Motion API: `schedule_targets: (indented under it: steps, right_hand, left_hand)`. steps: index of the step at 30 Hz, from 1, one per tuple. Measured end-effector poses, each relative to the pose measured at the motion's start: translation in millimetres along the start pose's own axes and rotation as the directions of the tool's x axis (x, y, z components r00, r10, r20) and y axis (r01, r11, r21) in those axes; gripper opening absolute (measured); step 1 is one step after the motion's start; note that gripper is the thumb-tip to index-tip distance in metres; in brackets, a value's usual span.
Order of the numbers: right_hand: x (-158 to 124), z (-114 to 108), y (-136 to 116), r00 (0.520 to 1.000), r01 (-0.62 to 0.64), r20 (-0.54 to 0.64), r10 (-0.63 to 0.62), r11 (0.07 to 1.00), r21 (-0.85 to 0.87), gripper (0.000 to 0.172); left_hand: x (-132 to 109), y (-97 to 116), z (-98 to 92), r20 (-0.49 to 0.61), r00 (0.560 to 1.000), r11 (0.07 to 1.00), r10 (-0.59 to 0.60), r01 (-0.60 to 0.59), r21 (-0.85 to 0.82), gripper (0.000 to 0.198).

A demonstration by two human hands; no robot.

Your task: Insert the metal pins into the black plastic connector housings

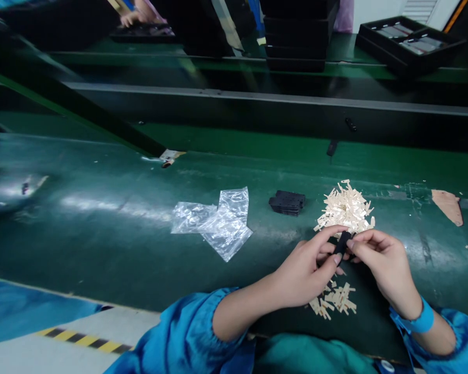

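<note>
My left hand and my right hand meet over the green belt, both pinching one small black part between their fingertips. Just beyond them lies a heap of small cream-coloured strips. A smaller scatter of the same strips lies under my hands, near my body. A short stack of flat black parts rests to the left of the big heap. Both arms wear blue sleeves, and a blue band circles my right wrist.
Two crumpled clear plastic bags lie left of the black stack. A raised dark rail runs across behind the belt. Black trays and a tray stack stand beyond it. Another person's hands work at the far left.
</note>
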State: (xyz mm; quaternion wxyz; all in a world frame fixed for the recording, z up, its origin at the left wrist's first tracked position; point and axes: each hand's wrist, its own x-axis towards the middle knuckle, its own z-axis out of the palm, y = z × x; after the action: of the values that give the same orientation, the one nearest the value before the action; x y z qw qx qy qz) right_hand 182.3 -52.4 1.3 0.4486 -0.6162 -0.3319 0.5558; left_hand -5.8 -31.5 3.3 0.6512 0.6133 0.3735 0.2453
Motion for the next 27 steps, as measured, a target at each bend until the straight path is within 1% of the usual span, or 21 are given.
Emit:
schedule_targets:
  steps: [4, 7, 9, 11, 13, 17, 22, 27]
  right_hand:
    - [1, 1, 1, 1.000, 0.006, 0.000, -0.006, 1.000, -0.018, 0.019]
    - [2, 1, 0, 0.999, 0.031, 0.015, -0.031, 1.000, -0.003, 0.025]
    - [3, -2, -2, 0.996, 0.034, 0.087, -0.032, 0.999, -0.026, 0.022]
    - [3, -5, -3, 0.984, 0.016, 0.177, -0.004, 0.998, -0.067, 0.020]
    - [3, -7, -4, 0.973, -0.004, 0.229, 0.028, 0.995, -0.104, 0.021]
    - [2, -7, -3, 0.969, -0.007, 0.244, 0.041, 0.991, -0.137, 0.023]
    - [3, -8, -2, 0.969, -0.033, 0.241, 0.061, 0.993, -0.118, 0.025]
    - [4, -9, -3, 0.963, -0.045, 0.259, 0.079, 0.990, -0.135, 0.028]
  left_hand:
    - [0, 1, 0.6, -0.001, 1.000, 1.000, -0.013, 0.013, 0.001, 0.051]
    - [1, 2, 0.1, 0.001, 0.998, 0.997, -0.060, 0.060, -0.058, 0.051]
    - [1, 3, -1.2, 0.012, 0.995, 0.988, -0.098, 0.098, -0.122, 0.051]
    - [2, 4, -2.9, 0.023, 0.992, 0.977, -0.124, 0.126, -0.173, 0.053]
    - [3, 5, -4.2, 0.031, 0.990, 0.969, -0.137, 0.140, -0.202, 0.053]
    - [3, 6, -5.1, 0.037, 0.990, 0.966, -0.139, 0.144, -0.214, 0.052]
    - [1, 4, -5.1, 0.053, 0.986, 0.962, -0.160, 0.167, -0.217, 0.053]
    - [0, 5, -5.6, 0.043, 0.989, 0.971, -0.144, 0.150, -0.185, 0.053]
